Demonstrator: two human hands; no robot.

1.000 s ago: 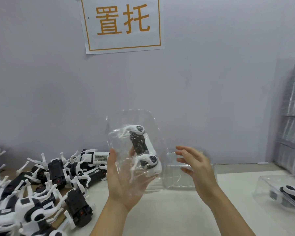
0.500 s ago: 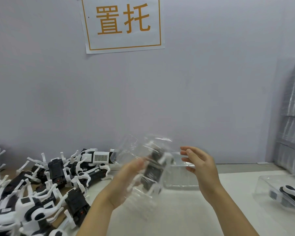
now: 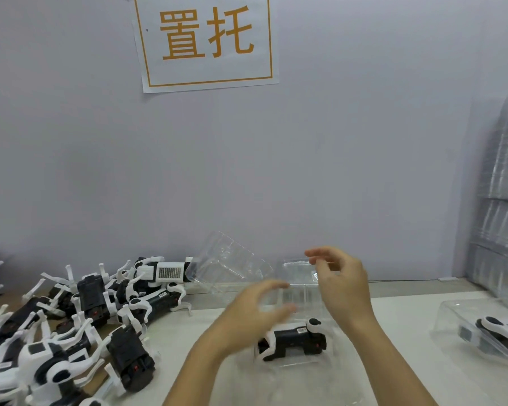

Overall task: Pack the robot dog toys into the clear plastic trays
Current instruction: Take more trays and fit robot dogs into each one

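Note:
A black-and-white robot dog toy (image 3: 292, 341) lies on its side in a clear plastic tray (image 3: 288, 365) on the white table. My left hand (image 3: 248, 315) hovers just above and left of it, blurred, fingers loosely curved and holding nothing. My right hand (image 3: 345, 284) is raised above the toy's right end, fingers relaxed and empty. An empty clear tray (image 3: 229, 263) leans tilted behind my left hand. Another empty clear tray (image 3: 298, 290) stands behind the toy, near the wall.
A pile of several loose robot dog toys (image 3: 91, 312) covers the table's left side. At the right edge sits a packed tray with a dog (image 3: 487, 332). A tall stack of clear trays (image 3: 505, 186) stands against the right wall.
My left hand tipped the tray with the dog over to the right, brought it down onto the table and let go. My right hand stayed raised, shifting slightly.

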